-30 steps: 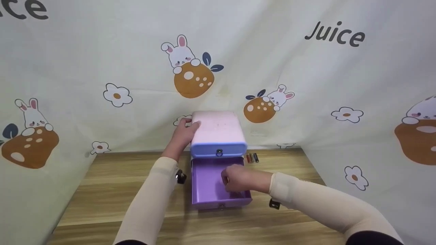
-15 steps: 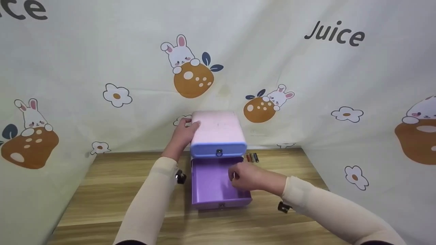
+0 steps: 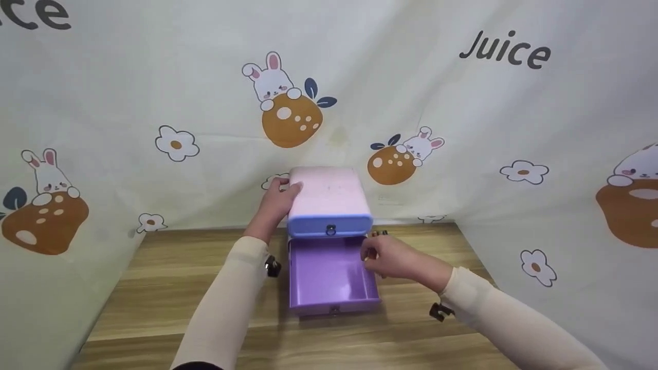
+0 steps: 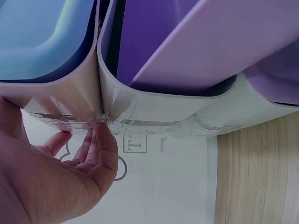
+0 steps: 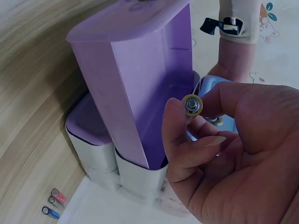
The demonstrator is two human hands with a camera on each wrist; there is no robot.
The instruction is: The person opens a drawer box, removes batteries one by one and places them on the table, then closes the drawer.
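Battery (image 5: 192,105), round silver end, yellow rim, right hand (image 3: 395,257) pinching it, relaxed left hand (image 3: 276,206) touching cabinet (image 3: 330,194).

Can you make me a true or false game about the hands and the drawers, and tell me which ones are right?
1. The right hand is holding a battery. True.
2. The drawer just under the blue one is shut. False: that purple drawer is pulled open.
3. The left hand is touching the side of the drawer box. True.
4. The other three batteries are in the purple drawer. False: the three batteries lie on the table.
5. The blue drawer at the top is closed. True.
6. The drawer box has a green top. False: its top is pink.
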